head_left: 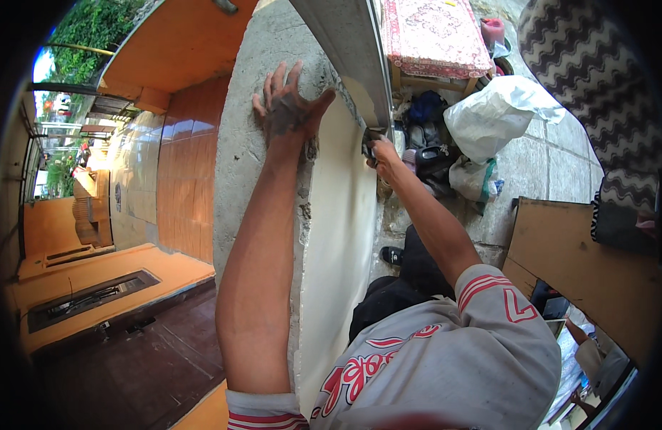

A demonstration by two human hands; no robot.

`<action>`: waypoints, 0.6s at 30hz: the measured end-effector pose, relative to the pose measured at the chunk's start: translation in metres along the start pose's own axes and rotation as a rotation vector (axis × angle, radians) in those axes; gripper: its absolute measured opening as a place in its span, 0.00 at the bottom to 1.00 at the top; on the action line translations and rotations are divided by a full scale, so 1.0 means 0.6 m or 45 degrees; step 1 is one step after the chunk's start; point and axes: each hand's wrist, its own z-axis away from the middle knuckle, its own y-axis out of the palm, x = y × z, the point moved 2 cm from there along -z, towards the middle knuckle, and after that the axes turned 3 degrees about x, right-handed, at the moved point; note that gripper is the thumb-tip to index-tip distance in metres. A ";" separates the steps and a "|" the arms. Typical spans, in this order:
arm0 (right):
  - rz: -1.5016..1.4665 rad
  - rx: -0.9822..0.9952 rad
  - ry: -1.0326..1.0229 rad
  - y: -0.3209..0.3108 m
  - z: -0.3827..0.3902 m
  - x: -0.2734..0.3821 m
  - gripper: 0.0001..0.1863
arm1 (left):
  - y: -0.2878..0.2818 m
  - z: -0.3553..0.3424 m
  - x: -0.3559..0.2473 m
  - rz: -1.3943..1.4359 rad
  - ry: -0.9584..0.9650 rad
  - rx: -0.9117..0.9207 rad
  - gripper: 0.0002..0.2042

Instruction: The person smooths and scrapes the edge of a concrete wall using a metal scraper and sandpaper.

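Observation:
My left hand (291, 107) rests with spread fingers on the rough concrete top (263, 54) of a low wall, its thumb toward the wall's edge. The wall's side is smooth and cream-white (338, 208), with a chipped, uneven border along the top. Near the foot of a grey post (349, 43), my right hand (384, 156) is closed around a small dark tool (372, 136) held at the wall's side. The fingers cover most of that tool, so its exact kind is hidden.
Right of the wall lie piled shoes (435, 158) and a white plastic bag (492, 118). Beyond stands a table with a red patterned cloth (435, 32). A wooden board (560, 244) and a zigzag-patterned cloth (585, 79) are at the right. Orange walls (180, 43) and a drop lie left.

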 end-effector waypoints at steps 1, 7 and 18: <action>-0.012 0.009 -0.027 -0.001 0.001 0.003 0.18 | 0.001 -0.001 -0.003 -0.001 -0.007 0.012 0.48; -0.010 0.040 -0.215 0.006 0.041 0.010 0.20 | 0.003 -0.001 -0.009 0.012 0.002 0.009 0.47; -0.133 0.002 -0.267 0.012 0.130 0.019 0.22 | -0.002 -0.002 -0.014 0.022 -0.011 0.022 0.47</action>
